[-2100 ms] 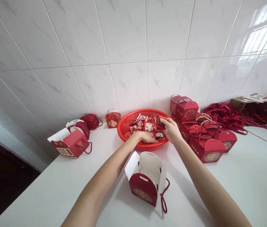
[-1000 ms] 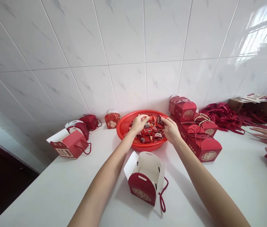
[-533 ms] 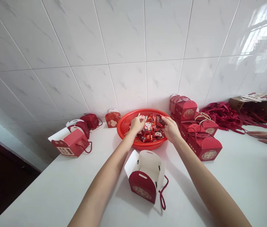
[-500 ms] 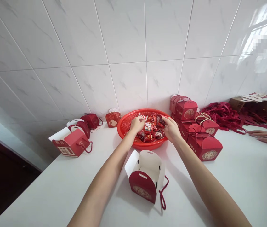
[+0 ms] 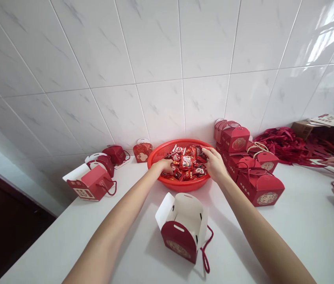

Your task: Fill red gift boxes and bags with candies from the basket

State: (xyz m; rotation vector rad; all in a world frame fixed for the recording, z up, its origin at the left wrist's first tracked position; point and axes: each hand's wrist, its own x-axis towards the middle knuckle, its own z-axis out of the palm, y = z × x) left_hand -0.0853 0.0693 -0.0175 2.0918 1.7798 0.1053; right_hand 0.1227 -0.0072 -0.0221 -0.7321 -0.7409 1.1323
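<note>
In the head view, the left hand [image 5: 167, 167] reaches over the near left rim of the red basket [image 5: 184, 185], its fingers down among the wrapped sweets [image 5: 186, 162]; they look curled, but whether they are clamped on a sweet I cannot tell. The right hand [image 5: 213, 163] is at the basket's right side, thumb and fingertips by the sweets there, and its grip is hidden too. The step in hand looks like picking through the sweets. Any lift from here would call for closing on the slick wrappers and clearing the rim. Near the basket, apart from it, a box [image 5: 179, 242] stands upright and open on the table [image 5: 137, 252], its cord [image 5: 205, 252] hanging at the right. Farther right are stacked boxes [image 5: 238, 142].
</note>
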